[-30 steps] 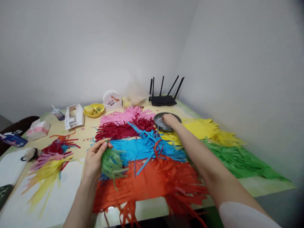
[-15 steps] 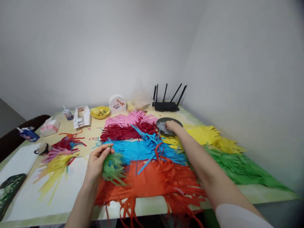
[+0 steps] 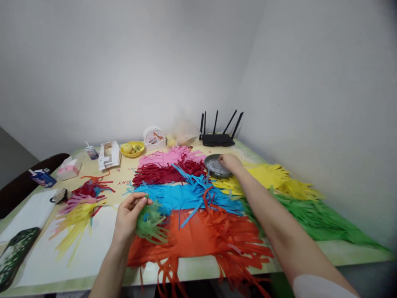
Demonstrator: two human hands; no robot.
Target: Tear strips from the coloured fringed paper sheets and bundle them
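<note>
My left hand [image 3: 134, 211] pinches the gathered top of a green paper tassel [image 3: 152, 223], whose strips hang over the orange fringed paper [image 3: 194, 236]. My right hand [image 3: 230, 162] reaches over a round grey dish [image 3: 218, 173] with clear, shiny contents; its fingers are closed together at the dish, and whatever they hold is too small to make out. Blue [image 3: 170, 196], dark red [image 3: 169, 174] and pink fringed paper [image 3: 170, 157] lie in rows between my hands and the wall. Yellow [image 3: 266, 176] and green fringed paper [image 3: 322, 221] spread under and beyond my right forearm.
Finished-looking multicolour tassels [image 3: 79, 211] lie on a white sheet [image 3: 96, 248] at left, near a patterned phone [image 3: 18, 252]. Along the back stand a black router [image 3: 218, 140], a yellow fruit bowl [image 3: 132, 154], a white packet [image 3: 109, 155], a tissue box [image 3: 68, 169] and drink cartons [image 3: 43, 178].
My right hand has lifted slightly from inside the dish toward its right rim. My left hand stays nearly in place with the green tassel. The view has shifted a little.
</note>
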